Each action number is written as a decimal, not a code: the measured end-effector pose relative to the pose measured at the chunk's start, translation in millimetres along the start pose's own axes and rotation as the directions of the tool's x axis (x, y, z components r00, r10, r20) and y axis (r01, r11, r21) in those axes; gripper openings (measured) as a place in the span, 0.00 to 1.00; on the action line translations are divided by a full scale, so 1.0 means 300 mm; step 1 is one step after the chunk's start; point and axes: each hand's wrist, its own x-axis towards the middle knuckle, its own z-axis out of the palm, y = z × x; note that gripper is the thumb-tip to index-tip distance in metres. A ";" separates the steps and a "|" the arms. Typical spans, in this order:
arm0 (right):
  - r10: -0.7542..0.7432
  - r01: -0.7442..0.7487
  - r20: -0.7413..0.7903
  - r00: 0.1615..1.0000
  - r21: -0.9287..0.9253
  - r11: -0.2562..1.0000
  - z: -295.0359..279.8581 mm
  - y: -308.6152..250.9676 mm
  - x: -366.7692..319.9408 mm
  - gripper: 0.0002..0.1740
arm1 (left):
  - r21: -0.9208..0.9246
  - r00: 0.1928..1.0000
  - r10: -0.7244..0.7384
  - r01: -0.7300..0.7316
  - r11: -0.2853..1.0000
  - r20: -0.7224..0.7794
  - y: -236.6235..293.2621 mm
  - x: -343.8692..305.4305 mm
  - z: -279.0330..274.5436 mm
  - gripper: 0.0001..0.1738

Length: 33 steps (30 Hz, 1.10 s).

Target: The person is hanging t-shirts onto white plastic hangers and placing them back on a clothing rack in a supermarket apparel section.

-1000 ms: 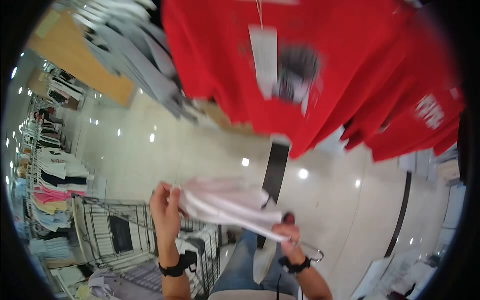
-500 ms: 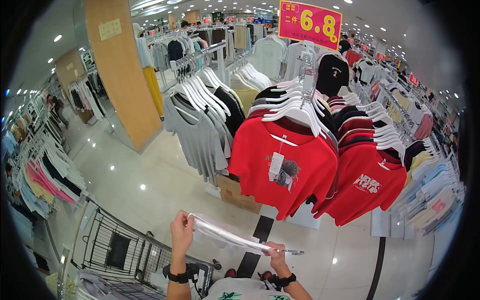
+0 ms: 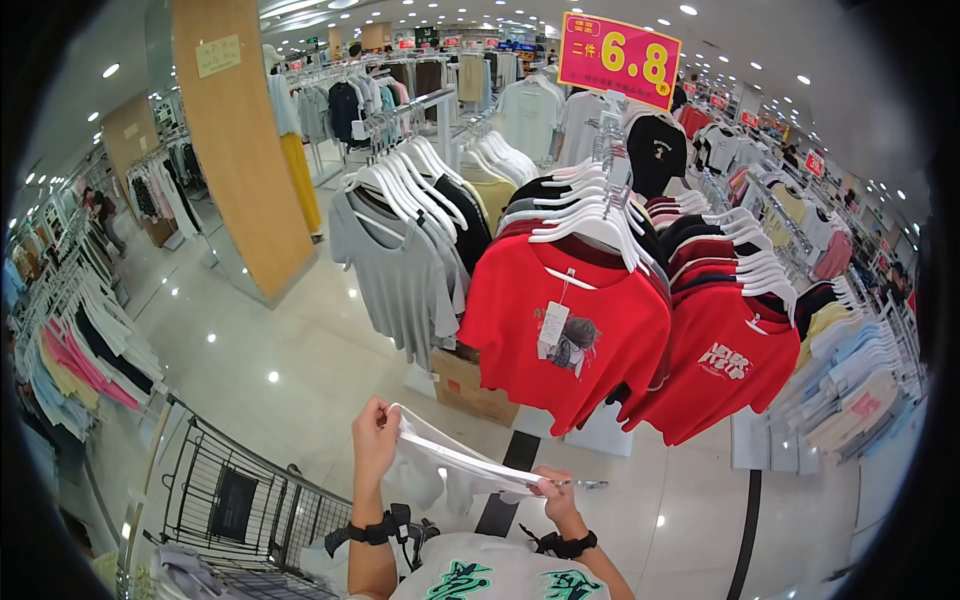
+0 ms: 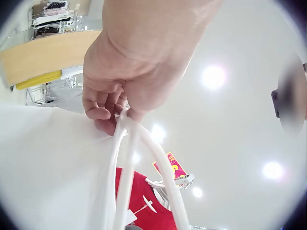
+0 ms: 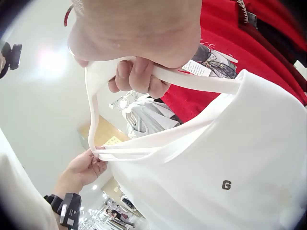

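A white T-shirt [image 3: 440, 468] is stretched between both hands in front of my chest. My left hand [image 3: 374, 440] pinches one end of its white neckband [image 4: 125, 153] with curled fingers [image 4: 98, 112]. My right hand [image 3: 553, 494] grips the other end of the band [image 5: 192, 79]. A metal hanger hook [image 3: 588, 484] sticks out to the right of that hand. In the right wrist view the shirt body [image 5: 225, 167] hangs below the band and shows a small "G". My left hand [image 5: 84, 167] also appears there, at the band's far end.
A rack of red T-shirts [image 3: 570, 330] on white hangers hangs just ahead, with grey T-shirts [image 3: 395, 270] to its left. A cardboard box [image 3: 470, 392] sits under the rack. A black wire cart [image 3: 240, 500] stands at my lower left, and a wooden pillar [image 3: 240, 150] at the back left.
The head view has swung up from the floor to the racks. Both hands kept hold of the white shirt, whose body now hangs lower between them.
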 end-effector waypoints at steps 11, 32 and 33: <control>0.032 -0.031 0.014 0.999 -0.080 0.996 0.010 0.042 0.000 0.30 | 0.033 0.990 -0.047 0.043 0.999 0.132 0.018 0.002 -0.048 0.10; 0.082 -0.101 -0.064 0.995 -0.409 0.907 0.178 0.114 0.046 0.23 | 0.083 0.778 0.346 -0.451 0.889 0.525 0.060 -0.001 -0.042 0.09; 0.183 -0.203 -0.118 0.976 -0.186 0.961 0.164 0.080 0.032 0.22 | 0.066 0.753 0.379 -0.486 0.871 0.538 0.057 -0.006 -0.044 0.09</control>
